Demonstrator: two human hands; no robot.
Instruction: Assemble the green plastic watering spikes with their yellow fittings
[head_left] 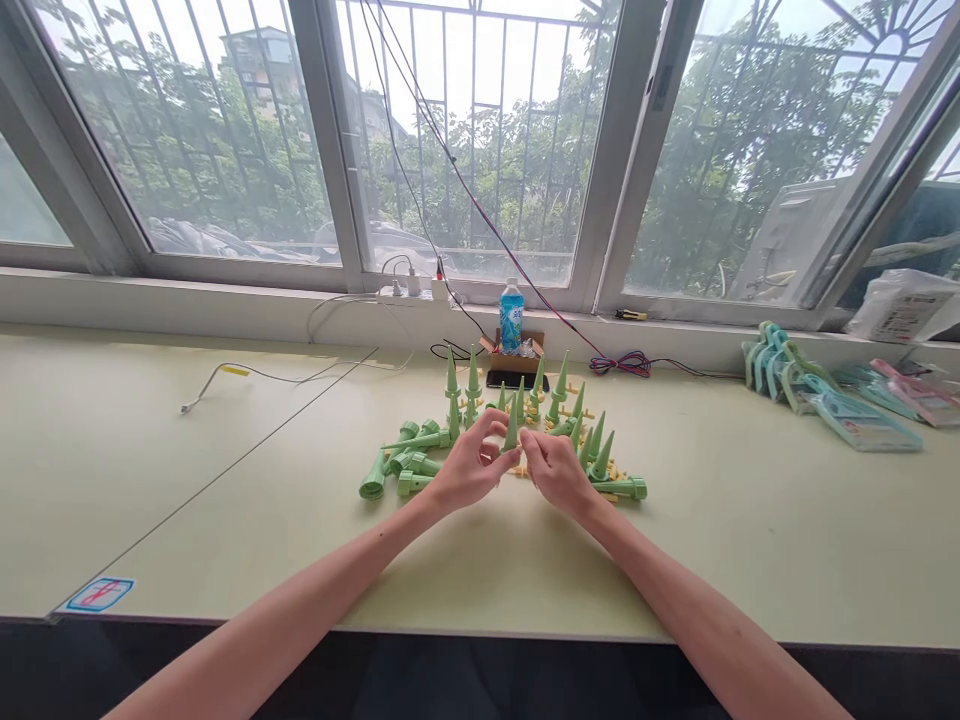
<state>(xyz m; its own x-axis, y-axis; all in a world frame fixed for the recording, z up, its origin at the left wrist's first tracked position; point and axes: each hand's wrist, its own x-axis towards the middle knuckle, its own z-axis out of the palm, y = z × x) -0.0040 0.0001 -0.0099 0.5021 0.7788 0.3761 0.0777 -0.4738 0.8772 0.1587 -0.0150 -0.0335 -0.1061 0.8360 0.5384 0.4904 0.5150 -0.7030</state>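
My left hand (pixel 471 468) is closed in a pinch on an upright green cone spike (pixel 511 430) over the middle of the pale green table (pixel 225 500). My right hand (pixel 556 470) meets it from the right, fingers pinched at the spike's base on a small yellow piece (pixel 520 470). Several more green spikes (pixel 559 385) stand upright just behind the hands. Others lie flat in a pile (pixel 401 462) to the left, and one lies at the right (pixel 622 488).
A blue-labelled water bottle (pixel 511 315) stands on a small cardboard box (pixel 517 358) by the windowsill, with a dark phone (pixel 516 381) in front. Cables (pixel 630 365) run along the sill and table. Packets (pixel 855 415) lie at the far right.
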